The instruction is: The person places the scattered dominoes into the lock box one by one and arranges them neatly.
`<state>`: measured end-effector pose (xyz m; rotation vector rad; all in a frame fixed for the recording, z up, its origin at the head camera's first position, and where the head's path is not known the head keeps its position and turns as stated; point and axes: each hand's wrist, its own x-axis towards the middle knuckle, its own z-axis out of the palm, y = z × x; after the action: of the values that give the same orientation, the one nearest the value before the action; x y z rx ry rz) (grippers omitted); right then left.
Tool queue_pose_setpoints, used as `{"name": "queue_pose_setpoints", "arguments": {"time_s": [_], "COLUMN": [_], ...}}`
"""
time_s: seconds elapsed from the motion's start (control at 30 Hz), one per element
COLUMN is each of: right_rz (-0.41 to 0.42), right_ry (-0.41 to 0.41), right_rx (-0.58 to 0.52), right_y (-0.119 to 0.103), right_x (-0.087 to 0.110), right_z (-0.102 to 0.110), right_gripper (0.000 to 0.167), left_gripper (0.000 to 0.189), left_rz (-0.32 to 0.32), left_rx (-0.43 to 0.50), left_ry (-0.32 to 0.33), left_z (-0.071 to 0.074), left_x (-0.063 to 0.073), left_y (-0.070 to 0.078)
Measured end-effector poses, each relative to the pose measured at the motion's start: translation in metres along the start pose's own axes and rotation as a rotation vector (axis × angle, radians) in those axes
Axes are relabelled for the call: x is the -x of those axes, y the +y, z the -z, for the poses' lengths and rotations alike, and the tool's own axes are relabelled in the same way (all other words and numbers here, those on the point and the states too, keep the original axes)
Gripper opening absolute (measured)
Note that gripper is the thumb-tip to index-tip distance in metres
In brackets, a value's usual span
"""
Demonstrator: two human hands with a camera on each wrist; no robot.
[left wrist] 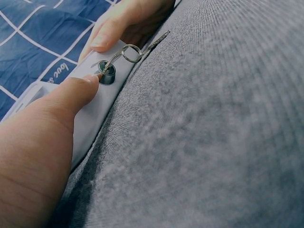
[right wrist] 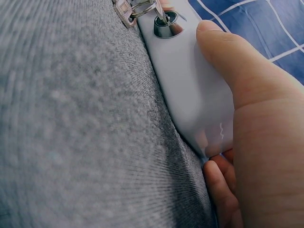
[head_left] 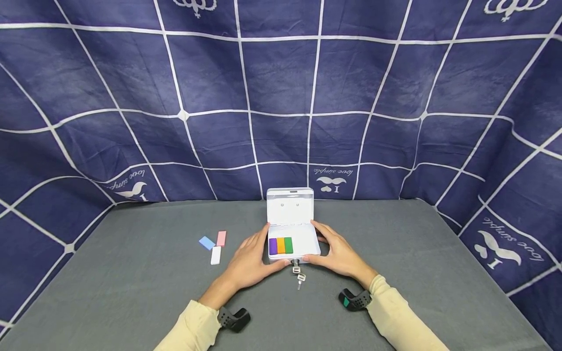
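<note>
At the lower centre of the frame, here's the white box (head_left: 306, 239), lid up, on the grey table (head_left: 153, 297)! Left hand (head_left: 249, 258) and right hand (head_left: 340, 252) hold it from both sides, each grip part-spread, thumb in front; coloured blocks (head_left: 281, 245) sit inside, keys (head_left: 301, 278) dangle at the lock (left wrist: 108, 76), and loose blocks (head_left: 215, 255) lie left of centre.

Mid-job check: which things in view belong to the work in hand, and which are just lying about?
Apparently in the job:
open white box, held by the left hand and right hand
keys at its lock
purple block, orange block, green block inside

Lying apart on the grey surface, role uncertain:
blue block
pink block
white block
</note>
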<state>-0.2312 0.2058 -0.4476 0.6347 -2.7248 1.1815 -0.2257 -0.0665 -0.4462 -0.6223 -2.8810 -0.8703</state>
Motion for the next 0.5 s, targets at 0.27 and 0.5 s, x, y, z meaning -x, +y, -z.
{"name": "queue_pose_setpoints", "arguments": {"time_s": [0.27, 0.5], "right_rz": [0.03, 0.024], "right_ry": [0.008, 0.004], "right_rx": [-0.001, -0.006], "right_y": [0.0036, 0.0024], "right_x": [-0.0012, -0.0011], "right_z": [-0.0003, -0.0008], "right_gripper": [0.095, 0.095], "left_gripper": [0.11, 0.11], "left_rz": [-0.02, -0.024], "left_rx": [-0.015, -0.004], "left_ry": [0.016, 0.022], "left_z": [-0.001, -0.0012], "left_x": [-0.0001, 0.0002], "left_y": [-0.0015, -0.0026]}}
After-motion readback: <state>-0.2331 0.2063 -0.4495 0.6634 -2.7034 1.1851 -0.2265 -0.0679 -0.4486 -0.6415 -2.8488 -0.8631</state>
